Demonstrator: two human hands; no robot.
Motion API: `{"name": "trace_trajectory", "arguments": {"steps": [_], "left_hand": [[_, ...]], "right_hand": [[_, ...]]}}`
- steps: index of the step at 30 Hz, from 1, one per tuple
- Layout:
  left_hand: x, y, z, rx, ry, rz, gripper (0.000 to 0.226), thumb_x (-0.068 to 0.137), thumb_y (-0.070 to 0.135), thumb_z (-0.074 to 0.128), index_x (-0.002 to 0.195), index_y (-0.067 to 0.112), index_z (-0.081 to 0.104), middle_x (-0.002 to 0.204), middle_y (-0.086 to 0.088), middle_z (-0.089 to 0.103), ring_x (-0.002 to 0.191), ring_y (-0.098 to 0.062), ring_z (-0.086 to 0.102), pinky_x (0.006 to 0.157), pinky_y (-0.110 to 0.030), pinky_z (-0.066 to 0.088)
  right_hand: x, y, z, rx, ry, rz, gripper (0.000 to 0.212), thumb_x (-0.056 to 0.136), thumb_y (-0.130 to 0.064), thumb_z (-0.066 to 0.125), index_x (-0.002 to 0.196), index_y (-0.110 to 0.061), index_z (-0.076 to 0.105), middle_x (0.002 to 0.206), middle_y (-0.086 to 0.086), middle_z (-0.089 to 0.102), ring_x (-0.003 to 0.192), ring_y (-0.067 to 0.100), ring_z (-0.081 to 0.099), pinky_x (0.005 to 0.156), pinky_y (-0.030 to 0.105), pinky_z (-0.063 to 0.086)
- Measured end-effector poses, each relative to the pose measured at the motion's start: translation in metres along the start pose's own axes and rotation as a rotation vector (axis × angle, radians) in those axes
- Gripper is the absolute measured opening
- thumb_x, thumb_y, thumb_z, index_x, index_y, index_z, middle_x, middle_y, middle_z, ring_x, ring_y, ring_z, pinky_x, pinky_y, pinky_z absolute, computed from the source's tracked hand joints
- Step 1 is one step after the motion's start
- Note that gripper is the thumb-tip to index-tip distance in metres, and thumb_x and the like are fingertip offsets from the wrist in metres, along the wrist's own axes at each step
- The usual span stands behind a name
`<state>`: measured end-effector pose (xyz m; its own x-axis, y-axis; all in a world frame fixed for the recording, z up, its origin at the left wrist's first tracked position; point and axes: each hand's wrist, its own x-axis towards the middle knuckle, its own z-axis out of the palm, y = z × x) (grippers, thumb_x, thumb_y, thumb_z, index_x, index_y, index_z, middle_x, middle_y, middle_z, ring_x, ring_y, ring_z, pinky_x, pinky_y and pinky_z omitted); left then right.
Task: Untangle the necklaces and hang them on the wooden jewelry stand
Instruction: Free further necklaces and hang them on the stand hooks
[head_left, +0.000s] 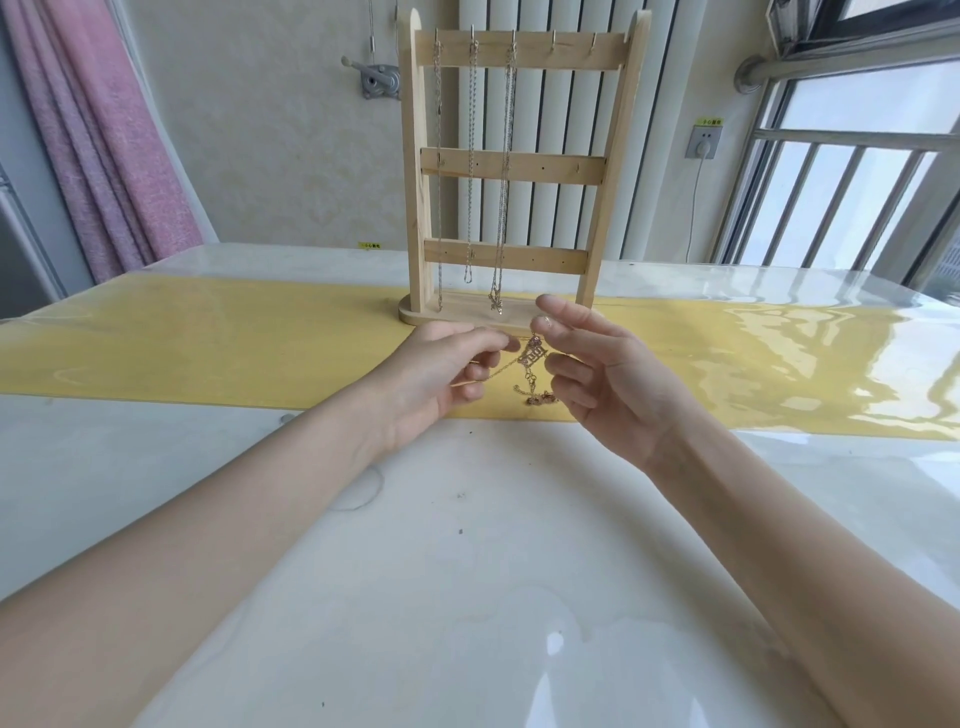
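A thin tangled gold chain necklace (531, 370) hangs at mid-frame, pinched between the left hand (451, 373) and the right hand (596, 375), above a yellow table runner (208, 343). Just behind stands the pale wooden jewelry stand (511, 166), three silver chains (471, 156) hanging from its top hooks.

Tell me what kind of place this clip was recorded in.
Probably a room in a home, perhaps an enclosed balcony: a white radiator and a pink curtain line the wall, a barred window stands to the right, and the wooden jewelry stand sits on a glossy covered table.
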<state>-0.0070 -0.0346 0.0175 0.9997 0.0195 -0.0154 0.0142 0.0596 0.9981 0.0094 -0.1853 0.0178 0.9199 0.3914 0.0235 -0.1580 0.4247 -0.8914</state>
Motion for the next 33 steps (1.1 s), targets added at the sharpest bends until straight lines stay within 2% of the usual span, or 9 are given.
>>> {"name": "trace_trajectory", "arguments": {"steps": [2, 4, 7, 12, 14, 16, 19, 24, 33], "left_hand": [[-0.0005, -0.0024, 0.0012, 0.075, -0.032, 0.024, 0.004, 0.088, 0.009, 0.061, 0.085, 0.012, 0.063, 0.059, 0.009, 0.048, 0.051, -0.002, 0.039, 0.043, -0.011, 0.030], [-0.0016, -0.0031, 0.0016, 0.153, -0.035, 0.042, 0.009, 0.086, 0.013, 0.064, 0.094, 0.015, 0.064, 0.055, 0.018, 0.054, 0.051, 0.006, 0.047, 0.048, -0.011, 0.034], [-0.0045, -0.0009, 0.0012, 0.220, -0.051, 0.067, 0.009, 0.086, 0.017, 0.064, 0.095, 0.017, 0.064, 0.051, 0.022, 0.056, 0.051, 0.012, 0.048, 0.056, -0.016, 0.032], [-0.0076, 0.0023, 0.0017, 0.274, -0.023, 0.104, 0.019, 0.086, 0.022, 0.064, 0.102, 0.013, 0.066, 0.041, 0.022, 0.048, 0.049, 0.009, 0.044, 0.052, -0.018, 0.029], [-0.0069, 0.0025, 0.0010, 0.276, 0.012, 0.106, 0.009, 0.086, 0.021, 0.064, 0.093, 0.016, 0.066, 0.039, 0.021, 0.046, 0.053, 0.004, 0.040, 0.049, -0.017, 0.028], [-0.0052, 0.0011, -0.0005, 0.256, 0.048, 0.100, 0.003, 0.085, 0.021, 0.066, 0.083, 0.018, 0.065, 0.048, 0.019, 0.047, 0.058, -0.002, 0.037, 0.048, -0.016, 0.029], [-0.0035, -0.0016, -0.0016, 0.245, 0.067, 0.103, 0.008, 0.085, 0.019, 0.066, 0.078, 0.019, 0.063, 0.067, 0.008, 0.048, 0.062, -0.006, 0.040, 0.053, -0.017, 0.033], [-0.0040, -0.0014, 0.0001, 0.283, 0.057, 0.132, 0.012, 0.087, 0.015, 0.063, 0.078, 0.023, 0.061, 0.070, 0.011, 0.056, 0.062, 0.000, 0.046, 0.063, -0.018, 0.040], [-0.0040, -0.0016, -0.0016, 0.340, 0.028, 0.132, 0.012, 0.086, 0.012, 0.063, 0.078, 0.020, 0.062, 0.071, 0.007, 0.054, 0.063, -0.005, 0.044, 0.059, -0.017, 0.039]], "right_hand": [[0.0000, 0.0008, 0.0004, -0.002, -0.001, 0.005, 0.022, 0.088, 0.004, 0.054, 0.100, -0.013, 0.061, 0.068, -0.006, 0.060, 0.039, 0.004, 0.030, 0.035, 0.013, 0.021], [0.0003, 0.0019, 0.0009, -0.004, -0.004, 0.012, 0.023, 0.089, 0.005, 0.053, 0.101, -0.013, 0.061, 0.068, -0.005, 0.061, 0.039, 0.004, 0.031, 0.035, 0.013, 0.022], [0.0007, 0.0022, 0.0003, -0.005, -0.017, 0.015, 0.023, 0.087, 0.004, 0.055, 0.102, -0.012, 0.061, 0.070, -0.005, 0.063, 0.040, 0.004, 0.033, 0.035, 0.014, 0.022], [0.0010, 0.0021, -0.0011, -0.007, -0.049, 0.027, 0.023, 0.084, 0.002, 0.057, 0.101, -0.013, 0.061, 0.076, -0.004, 0.063, 0.043, 0.005, 0.036, 0.036, 0.014, 0.027], [0.0013, 0.0019, -0.0013, -0.019, -0.045, 0.031, 0.021, 0.084, 0.002, 0.058, 0.099, -0.012, 0.062, 0.077, -0.003, 0.063, 0.045, 0.005, 0.040, 0.038, 0.014, 0.032], [0.0022, 0.0019, -0.0028, -0.052, -0.011, 0.030, 0.019, 0.086, 0.004, 0.057, 0.096, -0.011, 0.062, 0.078, -0.001, 0.062, 0.046, 0.005, 0.044, 0.039, 0.014, 0.036], [0.0024, 0.0052, -0.0047, -0.186, 0.025, 0.018, 0.014, 0.086, 0.004, 0.060, 0.091, -0.009, 0.062, 0.079, 0.003, 0.060, 0.049, 0.007, 0.048, 0.042, 0.015, 0.039], [0.0017, 0.0097, -0.0016, -0.311, 0.063, -0.065, 0.013, 0.082, 0.002, 0.067, 0.089, -0.008, 0.061, 0.063, -0.004, 0.062, 0.049, 0.007, 0.049, 0.047, 0.018, 0.042], [0.0014, 0.0100, -0.0018, -0.340, 0.080, -0.107, 0.017, 0.082, 0.003, 0.067, 0.093, -0.009, 0.061, 0.058, -0.007, 0.059, 0.053, 0.007, 0.049, 0.051, 0.018, 0.044]]}}
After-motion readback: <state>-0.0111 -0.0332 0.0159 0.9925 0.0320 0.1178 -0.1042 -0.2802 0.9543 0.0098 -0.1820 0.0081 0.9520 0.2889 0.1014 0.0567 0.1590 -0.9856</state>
